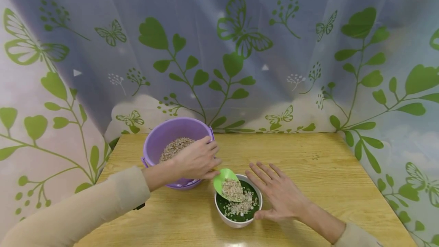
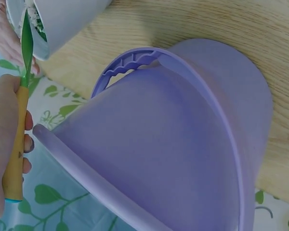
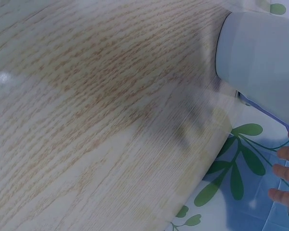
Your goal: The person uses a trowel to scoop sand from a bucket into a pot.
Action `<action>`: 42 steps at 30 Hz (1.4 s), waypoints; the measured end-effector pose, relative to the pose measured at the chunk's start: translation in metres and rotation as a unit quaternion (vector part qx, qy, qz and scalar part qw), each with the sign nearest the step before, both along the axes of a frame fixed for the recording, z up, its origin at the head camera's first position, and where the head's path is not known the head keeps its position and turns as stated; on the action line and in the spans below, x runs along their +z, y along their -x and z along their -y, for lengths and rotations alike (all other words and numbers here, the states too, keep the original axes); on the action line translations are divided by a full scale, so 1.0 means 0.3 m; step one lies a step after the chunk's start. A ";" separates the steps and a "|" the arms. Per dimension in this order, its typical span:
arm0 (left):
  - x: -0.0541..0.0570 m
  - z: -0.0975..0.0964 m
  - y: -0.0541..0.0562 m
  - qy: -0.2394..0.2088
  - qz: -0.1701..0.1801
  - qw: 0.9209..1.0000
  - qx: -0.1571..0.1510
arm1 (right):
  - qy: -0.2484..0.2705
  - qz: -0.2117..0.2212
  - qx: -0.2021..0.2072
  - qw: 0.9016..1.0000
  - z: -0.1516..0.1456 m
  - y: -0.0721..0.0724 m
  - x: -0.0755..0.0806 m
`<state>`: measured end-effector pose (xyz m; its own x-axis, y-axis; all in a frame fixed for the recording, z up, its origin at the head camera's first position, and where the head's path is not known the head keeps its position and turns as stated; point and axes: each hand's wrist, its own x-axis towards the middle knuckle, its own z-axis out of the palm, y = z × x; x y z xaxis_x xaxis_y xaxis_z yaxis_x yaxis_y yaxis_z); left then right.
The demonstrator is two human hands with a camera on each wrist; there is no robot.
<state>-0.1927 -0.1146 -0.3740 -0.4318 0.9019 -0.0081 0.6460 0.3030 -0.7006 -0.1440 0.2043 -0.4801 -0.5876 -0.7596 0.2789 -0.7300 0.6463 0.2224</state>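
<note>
My left hand (image 1: 197,158) grips the yellow handle (image 2: 18,139) of a small trowel with a green blade (image 1: 222,178). Pale, coarse granules (image 1: 232,190) lie on the blade, which tilts down over a white pot (image 1: 236,224). Inside the pot, which is dark green within, a loose heap of the same granules (image 1: 240,207) sits under the blade tip. Beside the pot's right rim is my right hand (image 1: 279,195), its fingers spread and straight and holding nothing. In the right wrist view the pot (image 3: 260,57) shows only its outer wall.
Left of the pot stands a purple bucket (image 1: 152,144) with more granules at its bottom; its handle (image 2: 135,57) hangs down along the side. Both stand on a wood-grain table (image 1: 308,155). A leaf-and-butterfly patterned curtain (image 1: 205,29) borders the table's back and sides.
</note>
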 end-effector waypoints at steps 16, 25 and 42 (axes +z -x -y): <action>0.035 0.029 0.001 0.003 -0.007 1.000 0.008 | 0.001 0.002 0.004 1.000 0.000 0.001 0.002; 0.043 0.030 0.010 0.003 -0.017 1.000 0.010 | -0.002 0.005 0.003 1.000 0.001 0.001 0.004; 0.052 0.031 0.023 -0.007 -0.053 0.999 -0.002 | -0.008 0.001 -0.002 1.000 0.002 -0.002 0.007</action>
